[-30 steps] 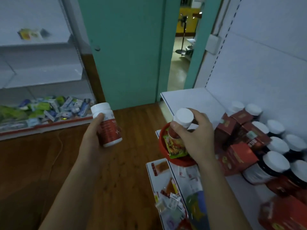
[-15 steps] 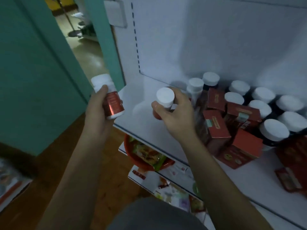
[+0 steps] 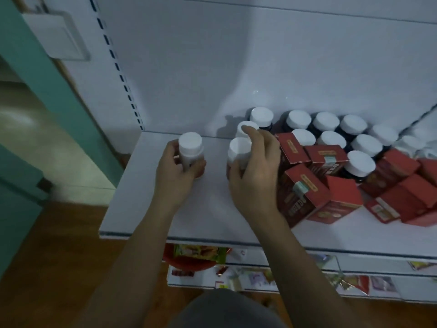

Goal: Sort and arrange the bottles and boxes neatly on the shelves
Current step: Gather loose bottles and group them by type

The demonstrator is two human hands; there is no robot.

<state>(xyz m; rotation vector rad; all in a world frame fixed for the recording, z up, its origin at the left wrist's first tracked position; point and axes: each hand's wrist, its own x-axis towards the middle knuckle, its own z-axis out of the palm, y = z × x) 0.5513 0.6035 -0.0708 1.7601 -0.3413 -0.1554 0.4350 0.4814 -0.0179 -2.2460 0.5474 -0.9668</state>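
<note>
One cylindrical bottle (image 3: pixel 190 145) in left grip (image 3: pixel 175 172), white-capped bottle (image 3: pixel 237 149) in right grip (image 3: pixel 255 172).

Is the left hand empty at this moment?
No, the left hand has its fingers curled round a white-capped bottle, held upright over the white shelf.

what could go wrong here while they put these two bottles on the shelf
1. The right hand holds its bottle tight against a standing white-capped bottle. A finger seems to lie on that cap, so letting go carelessly might tip it into the row behind.
2. The red boxes lie jumbled right beside that hand, so pulling it back could knock them further askew.
</note>
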